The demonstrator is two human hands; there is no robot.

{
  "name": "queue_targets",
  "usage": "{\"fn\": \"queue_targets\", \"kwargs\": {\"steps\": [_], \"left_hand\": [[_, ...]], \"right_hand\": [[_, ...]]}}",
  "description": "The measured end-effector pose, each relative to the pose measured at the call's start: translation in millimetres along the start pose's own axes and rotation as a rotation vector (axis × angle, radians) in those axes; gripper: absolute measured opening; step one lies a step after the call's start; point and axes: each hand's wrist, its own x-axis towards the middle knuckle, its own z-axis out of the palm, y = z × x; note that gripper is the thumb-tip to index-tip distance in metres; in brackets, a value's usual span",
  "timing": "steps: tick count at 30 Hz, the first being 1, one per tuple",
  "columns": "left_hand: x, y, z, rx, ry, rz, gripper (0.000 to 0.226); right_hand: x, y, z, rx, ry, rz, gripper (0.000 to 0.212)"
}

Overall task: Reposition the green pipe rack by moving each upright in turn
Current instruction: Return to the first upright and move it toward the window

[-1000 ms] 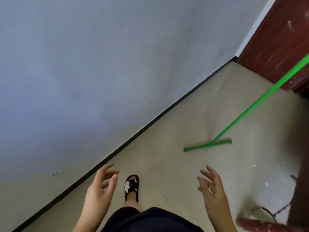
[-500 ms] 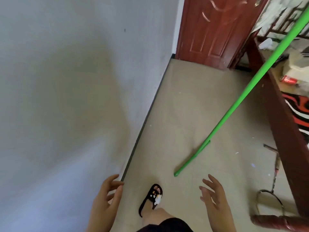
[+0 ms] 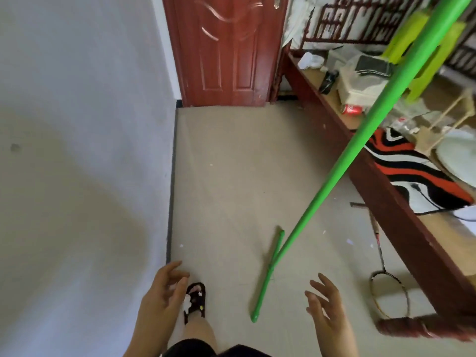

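Light: soft, even daylight — no hard glare.
Shadows: a broad, dim patch on the wall (image 3: 77, 202) left of the left hand (image 3: 159, 302) fingers; a thin shadow beside the green pipe (image 3: 332, 173) foot.
Blur: the bed frame post (image 3: 422, 328) right of the right hand (image 3: 327, 313) fingers smears — motion blur.
Distortion: wide-angle bending of edges.

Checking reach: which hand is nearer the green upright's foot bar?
Right. The right hand is open just right of the foot bar; the left hand is farther left, beyond the sandal.
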Motion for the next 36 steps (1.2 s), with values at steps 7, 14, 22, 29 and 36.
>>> {"fn": "queue_targets", "kwargs": {"steps": [7, 14, 22, 29, 36], "left_hand": [[188.2, 51.0, 41.4, 0.037, -0.377, 0.188, 0.035], [333.8, 165.6, 122.3, 0.118, -0.844, 0.561, 0.026], [285.0, 269.2, 230.0, 0.025, -1.551, 0.929, 0.036], [263.4, 280.9, 248.9, -0.065, -1.81, 0.926, 0.027], [240.3, 283.1, 250.0, -0.063, -2.093, 0.957, 0.023]], "right_hand": [[102.2, -29.4, 46.4, 0.147, 0.419, 0.075, 0.036], [174.9, -92.8, 71.7, 0.173, 0.816, 0.184, 0.045], [193.0, -125.2, 64.2, 0.027, 0.867, 0.218, 0.047], [215.9, -145.3, 62.4, -0.043, 0.898, 0.317, 0.024], [196.5, -139.9, 83.0, 0.075, 1.15, 0.465, 0.02]]}}
